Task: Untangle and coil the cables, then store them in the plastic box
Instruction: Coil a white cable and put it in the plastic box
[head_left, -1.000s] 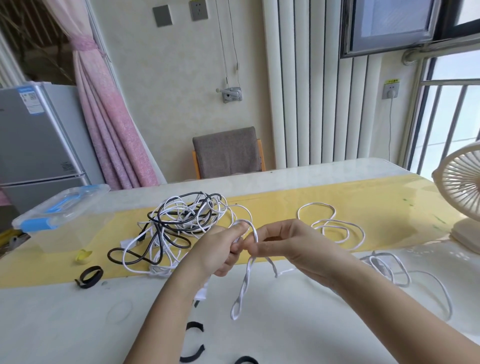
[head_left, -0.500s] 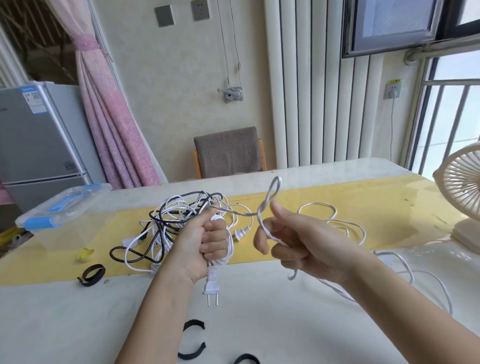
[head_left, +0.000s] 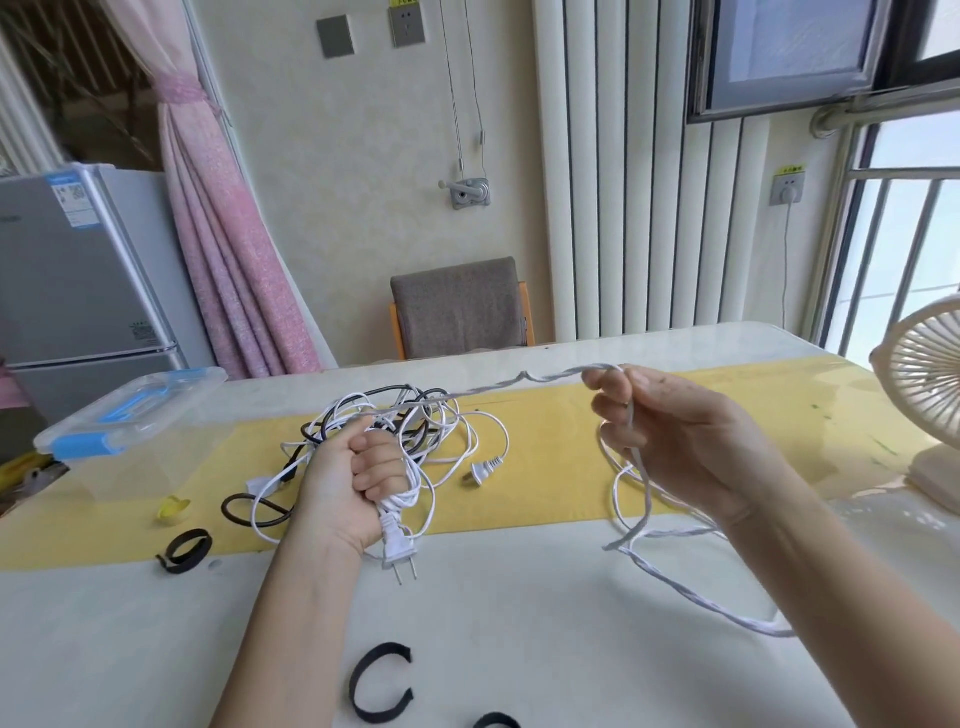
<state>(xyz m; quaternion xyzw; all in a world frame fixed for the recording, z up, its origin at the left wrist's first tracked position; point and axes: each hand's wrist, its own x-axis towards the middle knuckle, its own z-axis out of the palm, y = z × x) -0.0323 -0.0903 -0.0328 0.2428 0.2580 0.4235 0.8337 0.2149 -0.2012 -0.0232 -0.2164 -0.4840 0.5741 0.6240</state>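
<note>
Gripping coiled white cable (head_left: 483, 389) w/ left hand (head_left: 353, 483), right hand (head_left: 675, 436) pinching it taut, tangle (head_left: 447, 431) behind

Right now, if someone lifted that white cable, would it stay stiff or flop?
Probably floppy: the white cable droops in loose loops under the right hand. Likely light, being thin. It may snag where it enters the tangle.
</note>
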